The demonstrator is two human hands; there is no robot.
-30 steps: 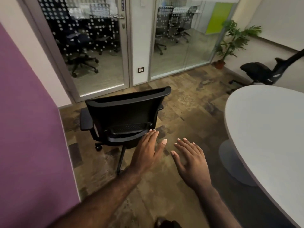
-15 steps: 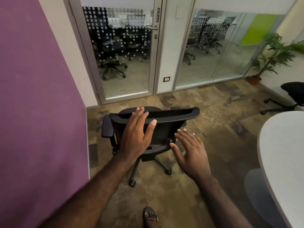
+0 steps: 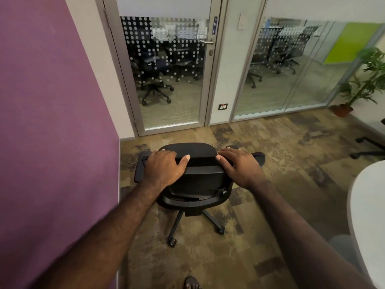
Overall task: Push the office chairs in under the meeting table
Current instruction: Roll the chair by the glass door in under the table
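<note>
A black office chair (image 3: 198,180) on castors stands on the patterned floor right in front of me, its back towards me. My left hand (image 3: 164,166) grips the top edge of the backrest on the left side. My right hand (image 3: 239,165) grips the same edge on the right, fingers curled over it. The white meeting table (image 3: 368,215) shows only as a curved edge at the far right, well apart from the chair.
A purple wall (image 3: 52,122) runs close along the left. A glass door (image 3: 166,69) and glass partition stand ahead. The base of a second black chair (image 3: 368,147) and a potted plant (image 3: 362,86) sit at the right. My foot (image 3: 192,283) is at the bottom.
Both hands have gone from hovering open behind the chair to gripping the top of its backrest. I have come closer, and the table has slid further to the right of view.
</note>
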